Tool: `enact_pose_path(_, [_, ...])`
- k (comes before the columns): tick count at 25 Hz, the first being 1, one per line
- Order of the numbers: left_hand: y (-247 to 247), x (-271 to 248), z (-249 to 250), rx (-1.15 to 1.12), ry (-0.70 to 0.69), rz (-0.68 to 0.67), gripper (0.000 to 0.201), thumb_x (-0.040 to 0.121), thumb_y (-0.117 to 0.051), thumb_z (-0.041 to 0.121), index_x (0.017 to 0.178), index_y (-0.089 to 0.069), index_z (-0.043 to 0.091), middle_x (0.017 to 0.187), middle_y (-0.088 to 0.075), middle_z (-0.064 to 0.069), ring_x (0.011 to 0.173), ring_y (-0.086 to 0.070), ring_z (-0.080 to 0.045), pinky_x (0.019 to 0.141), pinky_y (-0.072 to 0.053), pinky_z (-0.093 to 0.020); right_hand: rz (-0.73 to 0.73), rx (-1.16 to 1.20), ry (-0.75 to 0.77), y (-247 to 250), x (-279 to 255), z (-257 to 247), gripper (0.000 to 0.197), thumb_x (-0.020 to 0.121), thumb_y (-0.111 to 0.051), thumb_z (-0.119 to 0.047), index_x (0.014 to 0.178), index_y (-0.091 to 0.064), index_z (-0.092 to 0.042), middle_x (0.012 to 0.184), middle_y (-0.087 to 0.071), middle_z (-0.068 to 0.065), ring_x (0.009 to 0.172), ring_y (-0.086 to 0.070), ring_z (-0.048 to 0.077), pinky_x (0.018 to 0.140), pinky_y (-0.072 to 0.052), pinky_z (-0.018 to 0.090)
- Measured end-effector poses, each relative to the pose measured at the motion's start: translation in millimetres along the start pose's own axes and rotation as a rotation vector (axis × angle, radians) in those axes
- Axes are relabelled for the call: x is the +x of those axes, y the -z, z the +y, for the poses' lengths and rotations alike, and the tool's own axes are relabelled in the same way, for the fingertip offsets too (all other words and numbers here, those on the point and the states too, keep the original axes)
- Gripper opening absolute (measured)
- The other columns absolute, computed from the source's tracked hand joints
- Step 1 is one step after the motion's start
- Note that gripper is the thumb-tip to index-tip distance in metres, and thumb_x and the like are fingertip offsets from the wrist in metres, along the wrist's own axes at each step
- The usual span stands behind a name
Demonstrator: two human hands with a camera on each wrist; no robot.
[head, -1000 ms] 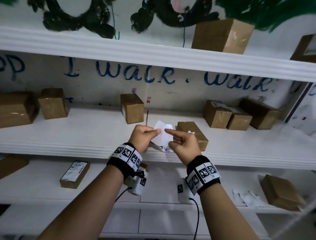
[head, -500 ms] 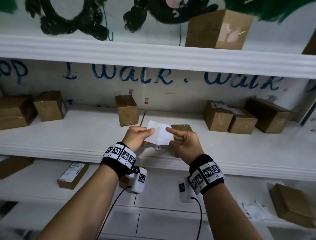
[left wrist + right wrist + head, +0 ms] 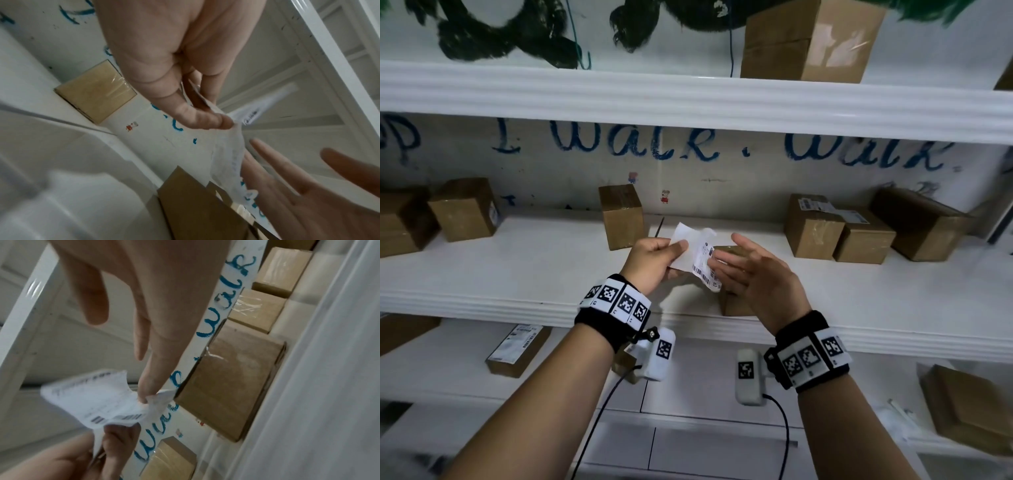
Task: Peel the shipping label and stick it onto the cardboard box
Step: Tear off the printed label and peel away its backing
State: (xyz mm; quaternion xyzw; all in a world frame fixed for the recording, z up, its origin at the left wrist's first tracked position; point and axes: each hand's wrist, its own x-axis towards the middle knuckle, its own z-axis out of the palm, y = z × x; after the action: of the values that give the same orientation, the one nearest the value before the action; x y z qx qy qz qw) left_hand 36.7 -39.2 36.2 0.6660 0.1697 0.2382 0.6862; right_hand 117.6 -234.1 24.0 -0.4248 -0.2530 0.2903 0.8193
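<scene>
Peeling mid-air: my left hand (image 3: pixel 654 260) pinches the backing (image 3: pixel 681 246), while my right hand (image 3: pixel 753 274), fingers spread, has the shipping label (image 3: pixel 703 263) stuck to a fingertip. The cardboard box (image 3: pixel 732 305) sits directly beneath the label, nearer my right hand.

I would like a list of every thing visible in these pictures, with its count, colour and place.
shipping label: one, white with black print, half peeled, between both hands
backing paper: one, white, pinched by the left hand
cardboard box: one, brown, middle shelf, behind the right hand
other boxes: several, brown, spread over the top, middle and lower shelves
shelves: white, three levels
wall writing: blue letters, behind the middle shelf
wrist cameras: two, white, one under each wrist
left hand: pinches the backing paper
right hand: fingers straight, fingertip touches the shipping label
</scene>
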Motion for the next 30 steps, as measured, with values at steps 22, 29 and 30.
enact_pose_path(22, [6, 2, 7, -0.071, 0.026, -0.038, 0.029, 0.097, -0.056, 0.012, 0.099, -0.067, -0.015, 0.098, -0.068, -0.025, 0.082, -0.070, -0.029, 0.071, -0.062, -0.035, 0.476, -0.616, 0.264, -50, 34, 17, 0.027, 0.090, -0.071, -0.015, 0.081, -0.047, -0.007, 0.059, -0.052, 0.001, 0.038, -0.047, -0.002, 0.039, -0.040, 0.016])
enact_pose_path(29, [22, 10, 2, -0.254, 0.062, 0.062, 0.023, 0.098, -0.055, 0.010, 0.101, -0.065, -0.010, 0.104, -0.069, -0.025, 0.090, -0.072, -0.029, 0.070, -0.062, -0.030, 0.570, -0.487, 0.219, -41, 35, 22, 0.032, 0.090, -0.071, -0.021, 0.078, -0.042, -0.014, 0.072, -0.048, 0.017, 0.060, -0.048, 0.027, 0.043, -0.043, 0.031])
enact_pose_path(30, [27, 10, 3, -0.265, 0.061, 0.060, 0.022, 0.099, -0.054, 0.011, 0.101, -0.065, -0.009, 0.101, -0.070, -0.022, 0.085, -0.074, -0.025, 0.067, -0.062, -0.028, 0.562, -0.469, 0.197, -38, 35, 22, 0.031, 0.091, -0.071, -0.021, 0.080, -0.043, -0.013, 0.074, -0.047, 0.016, 0.060, -0.047, 0.028, 0.038, -0.041, 0.028])
